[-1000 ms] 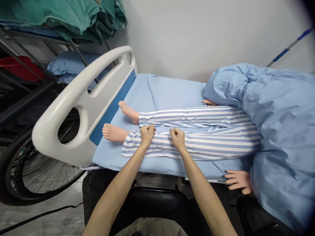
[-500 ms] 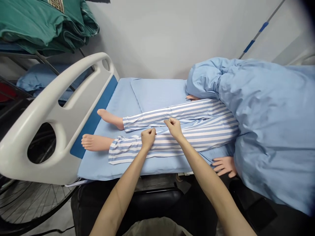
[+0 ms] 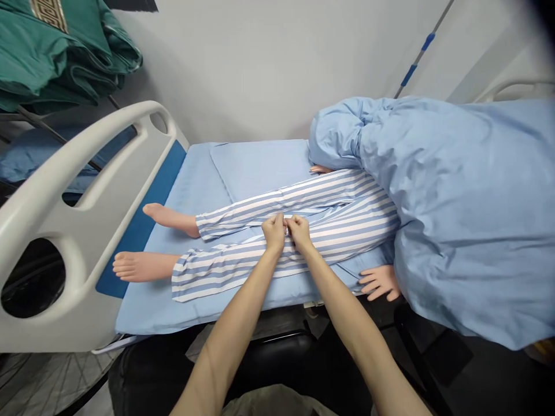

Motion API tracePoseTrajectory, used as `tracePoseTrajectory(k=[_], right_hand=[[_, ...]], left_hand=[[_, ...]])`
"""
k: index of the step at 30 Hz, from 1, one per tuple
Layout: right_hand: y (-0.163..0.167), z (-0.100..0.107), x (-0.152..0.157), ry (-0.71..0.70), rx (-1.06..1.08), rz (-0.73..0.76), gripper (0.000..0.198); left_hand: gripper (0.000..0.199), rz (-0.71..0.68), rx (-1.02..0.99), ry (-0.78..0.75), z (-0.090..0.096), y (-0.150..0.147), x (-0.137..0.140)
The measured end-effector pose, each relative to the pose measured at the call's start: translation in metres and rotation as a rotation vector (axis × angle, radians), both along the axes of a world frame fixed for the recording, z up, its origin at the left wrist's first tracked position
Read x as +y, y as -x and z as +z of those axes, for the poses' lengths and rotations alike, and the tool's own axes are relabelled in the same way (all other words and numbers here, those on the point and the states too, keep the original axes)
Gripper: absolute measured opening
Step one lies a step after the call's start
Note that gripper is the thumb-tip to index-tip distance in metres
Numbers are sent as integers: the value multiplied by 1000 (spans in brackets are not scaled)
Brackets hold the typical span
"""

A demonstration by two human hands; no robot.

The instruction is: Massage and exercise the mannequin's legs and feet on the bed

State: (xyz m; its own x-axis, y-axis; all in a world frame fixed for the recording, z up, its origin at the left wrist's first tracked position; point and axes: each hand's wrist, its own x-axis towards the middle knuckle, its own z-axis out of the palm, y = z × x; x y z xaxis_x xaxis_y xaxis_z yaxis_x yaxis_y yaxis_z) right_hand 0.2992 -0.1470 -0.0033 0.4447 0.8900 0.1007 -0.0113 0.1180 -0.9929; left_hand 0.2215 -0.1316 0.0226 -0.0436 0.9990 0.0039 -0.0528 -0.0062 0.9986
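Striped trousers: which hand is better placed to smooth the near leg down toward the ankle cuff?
Probably the left hand. Both hands pinch the striped trousers side by side near the knee, but the left sits on the cuff side, with bare cloth running to the foot. The right hand would have to cross over it.

- One head-worn camera looks forward and down from the bedside, across the bed (image 3: 243, 167) toward the wall (image 3: 269, 63).
- It sits close, at arm's length.
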Motion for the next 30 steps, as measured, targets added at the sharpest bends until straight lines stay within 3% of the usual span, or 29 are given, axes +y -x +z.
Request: tracePoseTrajectory(k=[5,9,12,16,20,26,30], right_hand=[[-66,20,-15,-70,-167,-125,40],[-108,13,-33,-9,-371,-98,40],[-116,3,-40,15,-437,-120,40],[-115,1,-36,-30,-340,-117,41],[-119,11,-33,-33,-203,-125,40],[-160,44,-38,-114,-458,-207,35],[-197,37,-42,-29,-575,-339,34]], left_hand=[[36,-82,165,-28,-18,-1,-8],[35,-96,202,-19,-16,3,-6],[35,-86,191,-31,-5,-15,-8],[38,-185,94,-121,6,-62,-19],[38,-256,172,-83,-6,-95,-31],[43,-306,273,-143,-25,-95,-32],[42,-292,325,-157,-24,-95,-33]])
